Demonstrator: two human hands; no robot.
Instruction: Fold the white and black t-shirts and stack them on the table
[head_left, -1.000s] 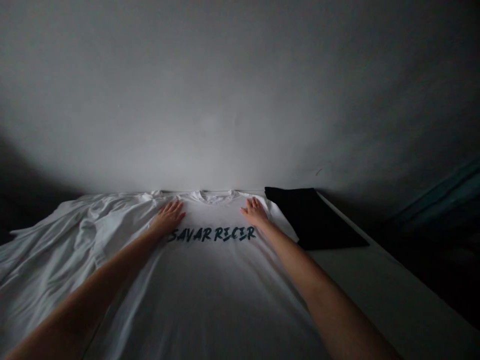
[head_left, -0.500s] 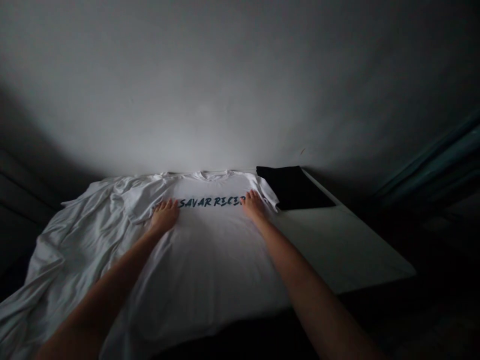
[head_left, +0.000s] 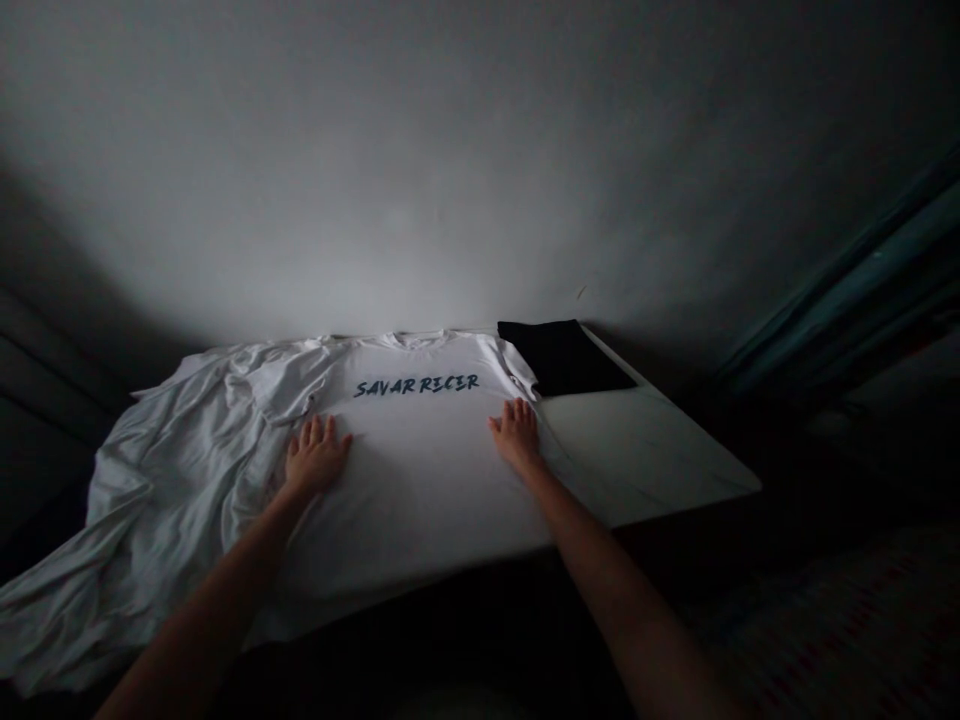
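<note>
A white T-shirt (head_left: 420, 450) with dark lettering across its chest lies spread on the table, neckline toward the wall and lower part at the near edge. My left hand (head_left: 318, 456) rests flat on its left side below the sleeve, fingers spread. On the right side, below the other sleeve, my right hand (head_left: 516, 434) lies palm down with its fingers stretched out. Neither hand holds anything. A folded black cloth (head_left: 566, 358) lies just beyond the right sleeve.
Crumpled white fabric (head_left: 172, 480) covers the left part of the table and hangs over its near edge. The pale tabletop (head_left: 645, 450) shows at the right. A wall (head_left: 420, 180) rises behind, and teal fabric (head_left: 847, 270) is at the far right.
Both hands have slid down the shirt toward me, away from the lettering, which is now fully uncovered. The view has shifted slightly.
</note>
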